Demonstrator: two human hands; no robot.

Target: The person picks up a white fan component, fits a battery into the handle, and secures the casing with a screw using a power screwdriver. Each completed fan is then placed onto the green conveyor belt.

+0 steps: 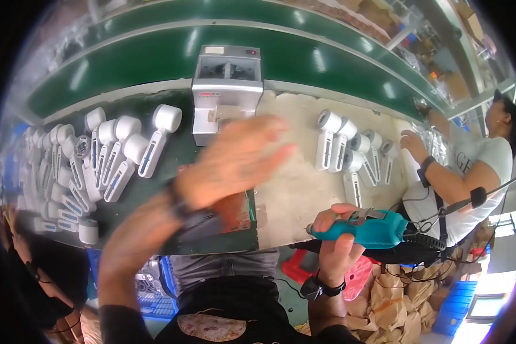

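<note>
My right hand (339,249) is wrapped round a teal electric screwdriver (381,230) over the table's front edge. The screwdriver lies nearly level, its bit pointing left and its cord running off to the right. My left hand (232,160) reaches across the middle of the table, smeared by motion, with its fingers stretched out to the right and nothing visible in them. It covers the lower front of a silver screw feeder (227,92). White round-headed handheld devices (155,140) lie left of that arm. More white devices (339,143) lie beyond my right hand.
A brown-red pad (234,213) lies partly under my left forearm. Behind the feeder runs a green conveyor (304,54). At the right, a co-worker (470,172) handles clear plastic. Below are a red stool (358,278), a blue crate (155,309) and crumpled brown paper (393,298).
</note>
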